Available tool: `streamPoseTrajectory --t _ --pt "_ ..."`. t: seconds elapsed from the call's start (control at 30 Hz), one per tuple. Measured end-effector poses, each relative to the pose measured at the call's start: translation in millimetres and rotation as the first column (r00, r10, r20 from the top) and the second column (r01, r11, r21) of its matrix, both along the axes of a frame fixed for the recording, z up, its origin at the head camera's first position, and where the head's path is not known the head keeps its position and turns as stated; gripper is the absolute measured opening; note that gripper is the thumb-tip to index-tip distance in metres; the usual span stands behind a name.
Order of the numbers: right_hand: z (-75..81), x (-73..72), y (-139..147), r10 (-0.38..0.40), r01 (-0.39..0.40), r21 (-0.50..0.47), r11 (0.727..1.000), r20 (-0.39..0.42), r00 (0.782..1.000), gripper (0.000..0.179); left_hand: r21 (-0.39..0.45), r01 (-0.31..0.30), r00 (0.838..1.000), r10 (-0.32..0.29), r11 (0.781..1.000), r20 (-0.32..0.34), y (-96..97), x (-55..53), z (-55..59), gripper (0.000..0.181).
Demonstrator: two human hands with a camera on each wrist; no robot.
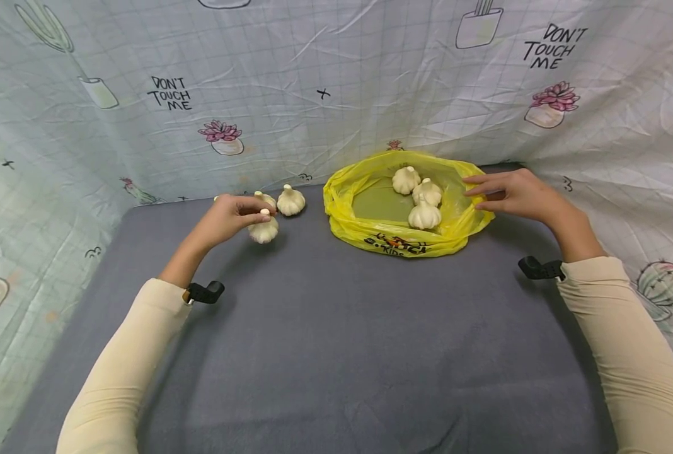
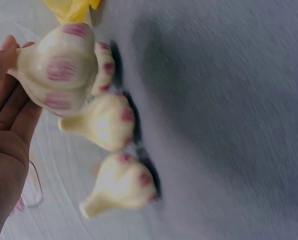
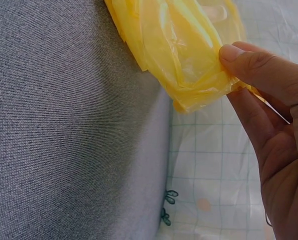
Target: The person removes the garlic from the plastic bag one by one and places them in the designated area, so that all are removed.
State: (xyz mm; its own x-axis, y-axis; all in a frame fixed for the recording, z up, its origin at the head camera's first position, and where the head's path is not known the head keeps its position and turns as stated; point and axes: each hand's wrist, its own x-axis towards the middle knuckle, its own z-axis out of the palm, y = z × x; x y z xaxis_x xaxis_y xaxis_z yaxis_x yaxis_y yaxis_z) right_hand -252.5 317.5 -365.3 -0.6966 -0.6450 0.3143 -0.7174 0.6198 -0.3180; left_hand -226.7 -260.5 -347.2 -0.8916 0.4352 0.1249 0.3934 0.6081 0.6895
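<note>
My left hand (image 1: 225, 219) pinches a white garlic bulb (image 1: 263, 230) by its stem. In the left wrist view this bulb (image 2: 59, 70), marked with purple patches, hangs above the grey surface. Behind it three more garlic bulbs (image 2: 106, 122) sit in a row; in the head view one garlic bulb (image 1: 290, 200) shows whole and the others are partly covered by the hand. My right hand (image 1: 523, 194) pinches the right rim of a yellow plastic bag (image 1: 342, 224), thumb against the film (image 3: 194, 85). The bag stands spread wide, with three garlic bulbs (image 1: 425, 215) inside its right half.
A grey cloth (image 1: 336, 340) covers the table, with folds near the front edge. A printed curtain (image 1: 291, 126) hangs close behind the bag and bulbs and along both sides. Each wrist wears a black camera mount (image 1: 206, 292).
</note>
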Motion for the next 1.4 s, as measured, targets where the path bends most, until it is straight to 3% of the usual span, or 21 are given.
streamPoseTrajectory --t 0.23,0.43,0.7,1.4 --pt "0.2 -1.7 -1.5 0.019 -0.019 0.003 1.0 -0.026 0.999 0.034 -0.029 -0.03 0.998 0.032 0.999 0.061 -26.4 0.9 4.1 0.024" --pt "1.9 -2.1 -2.5 0.01 -0.01 0.014 1.0 -0.028 1.0 0.033 -0.088 -0.046 0.998 0.049 0.995 0.034 -40.9 2.4 4.9 0.023" --pt "0.6 -0.6 -5.0 0.017 -0.017 -0.001 1.0 -0.009 1.0 0.034 -0.082 -0.074 0.994 0.081 0.994 0.079 -52.1 7.2 1.8 0.026" --pt "-3.0 -0.8 -2.5 0.004 -0.004 0.0 1.0 -0.023 1.0 0.033 -0.049 -0.106 0.991 0.11 0.993 0.072 -68.2 13.3 1.5 0.033"
